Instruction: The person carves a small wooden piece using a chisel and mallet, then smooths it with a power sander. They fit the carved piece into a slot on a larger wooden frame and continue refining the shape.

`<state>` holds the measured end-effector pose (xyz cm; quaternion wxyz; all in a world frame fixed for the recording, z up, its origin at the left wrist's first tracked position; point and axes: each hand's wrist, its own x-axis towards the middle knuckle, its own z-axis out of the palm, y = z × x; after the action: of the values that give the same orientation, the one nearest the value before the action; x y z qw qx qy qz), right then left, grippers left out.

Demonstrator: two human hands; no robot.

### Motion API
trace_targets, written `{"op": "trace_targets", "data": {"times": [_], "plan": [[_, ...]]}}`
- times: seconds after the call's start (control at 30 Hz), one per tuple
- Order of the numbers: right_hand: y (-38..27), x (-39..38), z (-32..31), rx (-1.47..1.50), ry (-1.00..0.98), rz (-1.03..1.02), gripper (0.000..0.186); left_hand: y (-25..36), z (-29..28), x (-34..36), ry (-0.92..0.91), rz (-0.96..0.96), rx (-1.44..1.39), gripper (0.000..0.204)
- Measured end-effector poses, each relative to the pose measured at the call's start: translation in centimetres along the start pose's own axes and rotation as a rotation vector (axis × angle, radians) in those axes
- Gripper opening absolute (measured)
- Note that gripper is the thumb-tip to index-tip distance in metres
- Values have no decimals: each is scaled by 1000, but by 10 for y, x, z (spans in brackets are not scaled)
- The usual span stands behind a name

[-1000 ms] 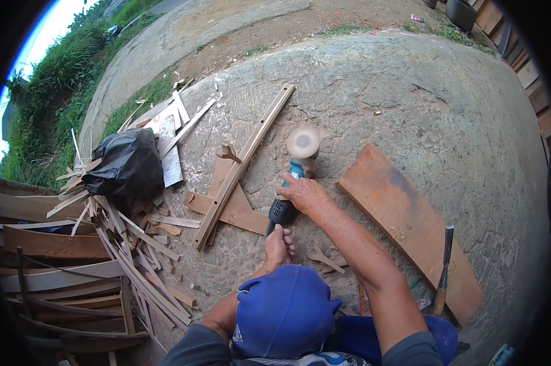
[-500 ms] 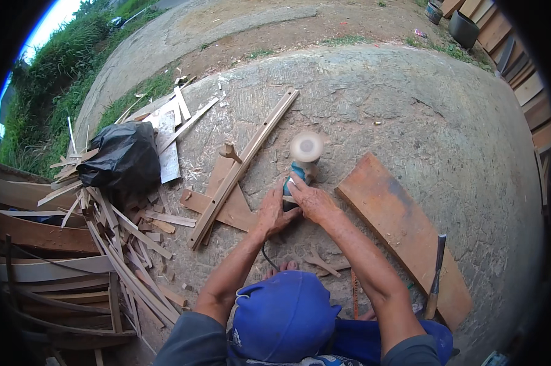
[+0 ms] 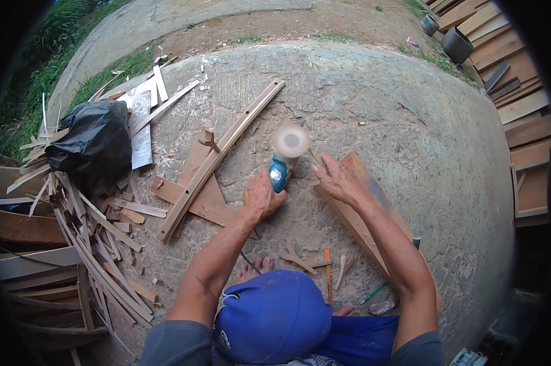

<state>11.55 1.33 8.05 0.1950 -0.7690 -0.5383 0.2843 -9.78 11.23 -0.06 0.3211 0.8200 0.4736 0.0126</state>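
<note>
My left hand [image 3: 260,195] grips the body of a teal-and-black angle grinder [image 3: 278,172], its pale disc [image 3: 291,143] face up and blurred as if spinning. Just right of the disc, my right hand [image 3: 337,182] holds a slim wooden piece [image 3: 315,156] at the disc's rim, above a broad reddish board [image 3: 373,182]. Left of the grinder lie a long drilled batten [image 3: 246,117] and crossed flat boards [image 3: 220,215]. Small wooden pieces [image 3: 291,259], an orange ruler [image 3: 328,274] and a green pencil-like item [image 3: 373,293] lie nearer me on the rough concrete [image 3: 422,165].
A black plastic bag [image 3: 88,137] sits among a heap of offcuts [image 3: 99,244] at left. Stacked boards [image 3: 519,128] and grey containers [image 3: 457,44] stand at right. A blue cap [image 3: 266,314] and bare toes [image 3: 263,265] show along the lower edge.
My left hand went from the grinder's rear to its body. My right hand has left the grinder, moved right and now holds the slim wood. The view has shifted.
</note>
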Motion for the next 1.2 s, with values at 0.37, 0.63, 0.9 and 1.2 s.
{"op": "trace_targets", "data": {"times": [0.37,0.63,0.9,1.2], "plan": [[31,-47,-25,20,148,22,35,9,3,-24,-1,72,39,61],[56,-63,-9,60,121,-6,36,21,14,-20,-41,67,94,59],[53,-38,-3,156,39,77,36,29,9,-10,-63,59,123,58],[58,-32,0,319,76,90,37,27,11,-7,-70,72,145,59]]}}
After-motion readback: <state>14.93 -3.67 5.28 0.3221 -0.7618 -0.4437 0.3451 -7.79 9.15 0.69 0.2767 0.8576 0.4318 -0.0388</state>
